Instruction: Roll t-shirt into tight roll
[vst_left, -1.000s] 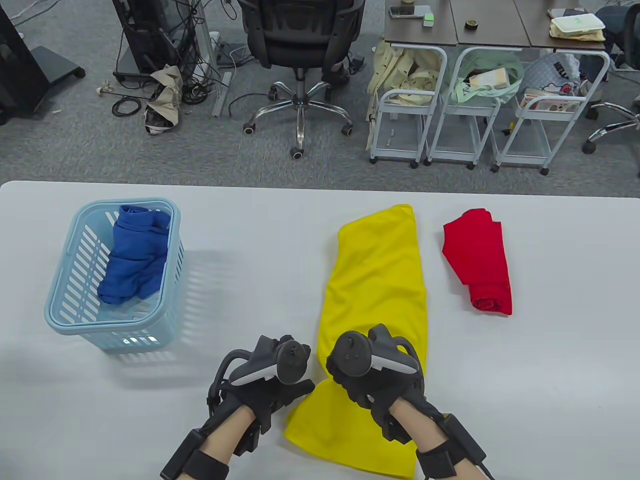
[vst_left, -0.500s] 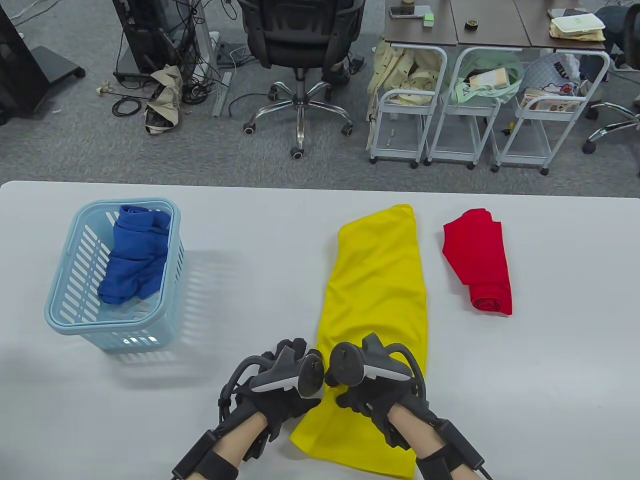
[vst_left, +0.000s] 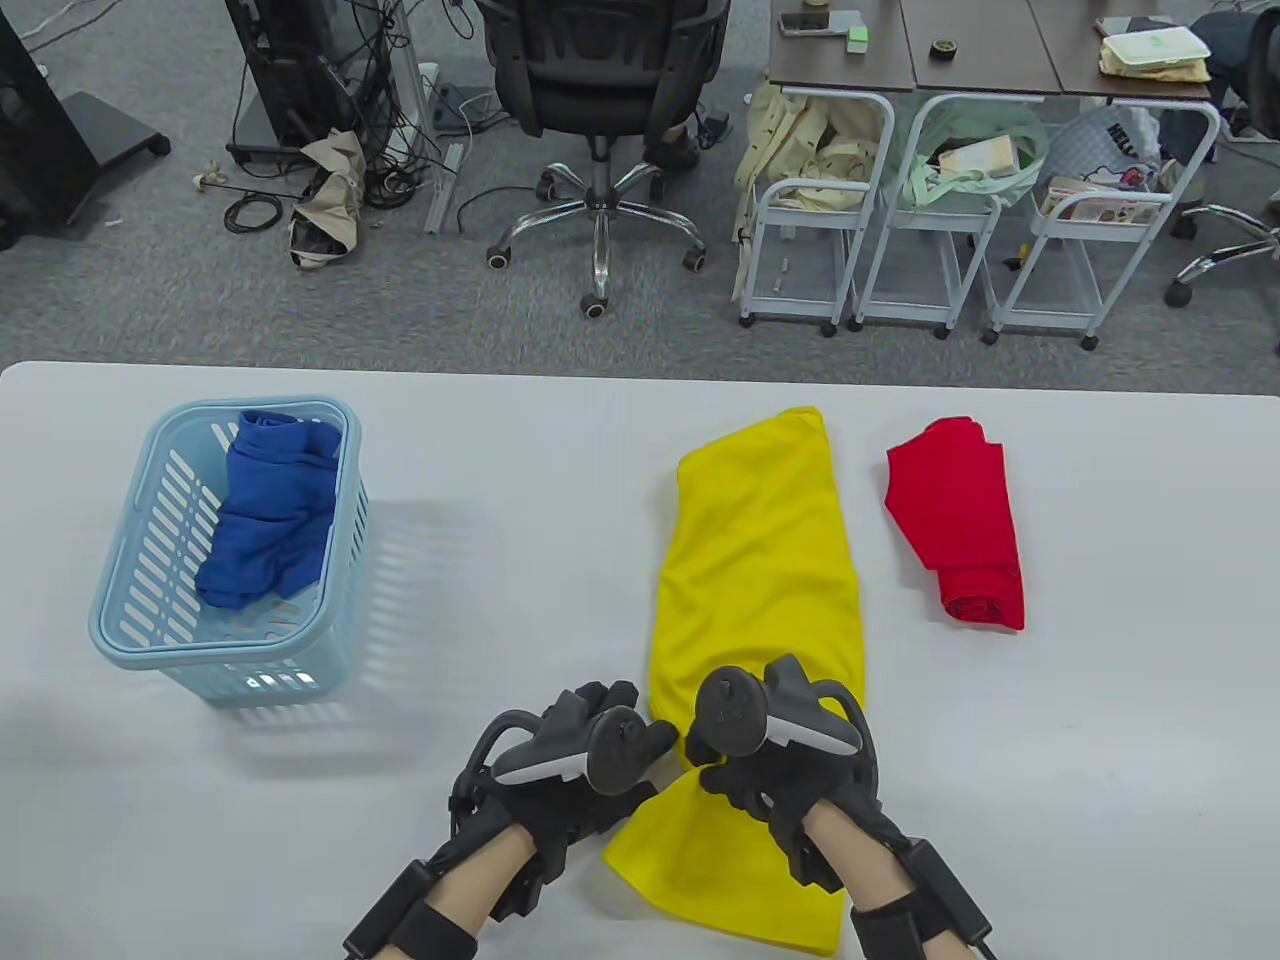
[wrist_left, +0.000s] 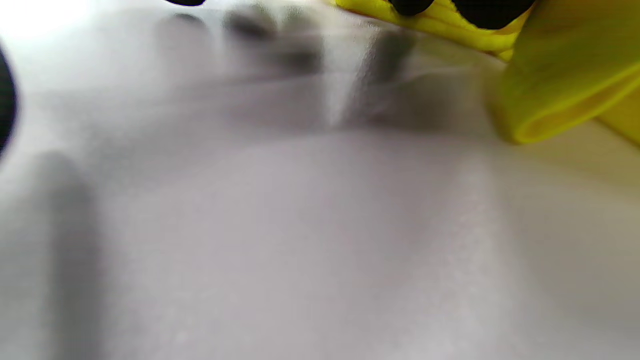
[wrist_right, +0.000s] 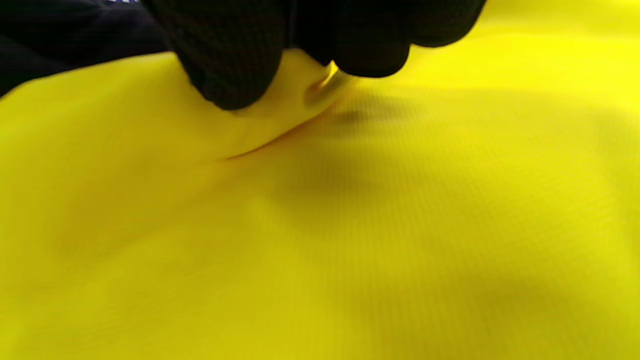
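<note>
A yellow t-shirt (vst_left: 760, 560), folded into a long strip, lies on the white table (vst_left: 1100, 750) and runs from the middle toward me. Both gloved hands meet at its near end. My left hand (vst_left: 640, 725) reaches in from the strip's left edge; in the left wrist view its fingertips (wrist_left: 492, 10) sit on the yellow cloth (wrist_left: 560, 90) beside a raised fold. My right hand (vst_left: 720, 770) lies on the shirt, and its fingers (wrist_right: 235, 60) pinch a small ridge of the fabric (wrist_right: 400, 225). The trackers hide most fingers from above.
A light blue basket (vst_left: 130, 640) with a blue garment (vst_left: 270, 520) in it stands at the left of the table. A rolled red shirt (vst_left: 965, 530) lies just right of the yellow one. An office chair (vst_left: 600, 90) and carts stand beyond the far edge.
Both hands have shifted right and slightly away from me. The shirt's near left edge has been drawn rightward with them, so its near end is narrower.
</note>
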